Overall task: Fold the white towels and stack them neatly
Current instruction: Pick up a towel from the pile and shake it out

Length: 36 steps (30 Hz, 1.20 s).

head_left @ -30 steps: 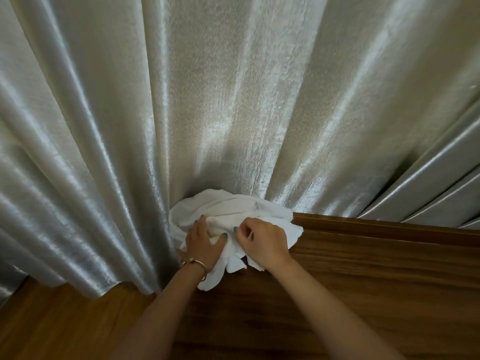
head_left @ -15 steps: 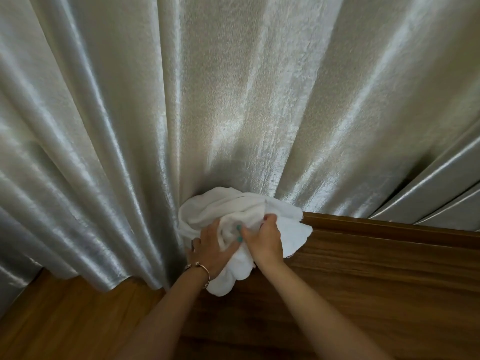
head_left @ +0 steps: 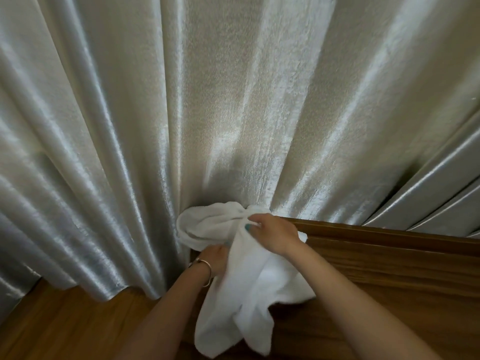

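The white towel (head_left: 249, 287) hangs crumpled and unfolded at the near-left corner of the wooden bench (head_left: 389, 268), one bunch pushed up against the silvery curtain (head_left: 233, 113), the rest drooping over the bench's front edge in loose lobes; whether this is one towel or two tangled together I cannot tell. The right hand (head_left: 272, 233) pinches the cloth at its top, fingers curled into the bunch; the left hand (head_left: 215, 258), a bangle (head_left: 205, 266) at its wrist, sits lower and is half hidden by the fabric, seemingly gripping it, though the fingers do not show clearly; the hands are close together.

The risks, as I judge them: with no corner or hem found, any fold begun now would come out lopsided; the hanging part could slide to the wooden floor (head_left: 52, 320); the bunch by the curtain could snag or drag its folds along when lifted; little flat bench shows near the corner for spreading the cloth out.
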Each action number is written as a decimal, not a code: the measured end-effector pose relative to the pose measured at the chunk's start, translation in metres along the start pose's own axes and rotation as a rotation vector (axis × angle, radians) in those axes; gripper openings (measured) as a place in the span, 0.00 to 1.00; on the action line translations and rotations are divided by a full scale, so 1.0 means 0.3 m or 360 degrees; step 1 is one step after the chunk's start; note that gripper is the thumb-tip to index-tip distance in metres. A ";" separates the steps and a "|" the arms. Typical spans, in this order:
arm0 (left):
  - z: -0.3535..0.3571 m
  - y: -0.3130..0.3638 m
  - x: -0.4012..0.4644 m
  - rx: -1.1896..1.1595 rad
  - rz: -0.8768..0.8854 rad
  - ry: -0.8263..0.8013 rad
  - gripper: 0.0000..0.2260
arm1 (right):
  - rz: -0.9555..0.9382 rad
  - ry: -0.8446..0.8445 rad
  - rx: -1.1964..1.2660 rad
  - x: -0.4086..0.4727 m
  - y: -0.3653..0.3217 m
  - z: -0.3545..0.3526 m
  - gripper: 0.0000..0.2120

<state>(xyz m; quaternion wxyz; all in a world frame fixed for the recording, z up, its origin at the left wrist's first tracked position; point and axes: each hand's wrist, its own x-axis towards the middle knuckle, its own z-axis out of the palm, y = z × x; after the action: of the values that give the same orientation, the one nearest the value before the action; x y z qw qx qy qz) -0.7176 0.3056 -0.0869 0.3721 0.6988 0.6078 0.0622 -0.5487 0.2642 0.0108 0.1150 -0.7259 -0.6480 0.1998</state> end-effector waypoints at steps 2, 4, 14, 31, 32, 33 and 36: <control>0.011 0.004 0.004 -0.0094 0.0045 -0.0077 0.17 | 0.0021 0.0327 0.0471 -0.004 0.027 -0.067 0.15; 0.008 0.013 0.000 -0.0202 0.0067 0.0012 0.16 | -0.0060 0.0424 0.0984 0.004 0.067 -0.131 0.10; -0.088 0.322 -0.074 -0.0414 0.0664 0.0431 0.16 | -0.0218 0.0111 0.0643 -0.052 0.088 -0.228 0.07; -0.105 0.675 -0.304 -0.0155 0.1063 0.0137 0.10 | -0.0221 0.0100 0.0670 -0.302 0.231 -0.464 0.12; -0.097 0.703 -0.322 -0.0162 0.1071 0.0135 0.08 | -0.0199 0.0146 0.0664 -0.332 0.259 -0.492 0.09; -0.086 0.730 -0.339 -0.0154 0.1073 0.0145 0.06 | -0.0186 0.0194 0.0648 -0.363 0.291 -0.519 0.08; -0.037 0.803 -0.383 -0.0033 0.1047 0.0234 0.09 | -0.0158 0.0346 0.0611 -0.462 0.402 -0.604 0.12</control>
<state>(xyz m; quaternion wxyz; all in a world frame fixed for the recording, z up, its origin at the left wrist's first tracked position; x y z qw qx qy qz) -0.5593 0.2114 0.1067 0.2943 0.8473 0.3742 0.2354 -0.3723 0.1280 0.1410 0.3299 -0.6752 -0.6168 0.2341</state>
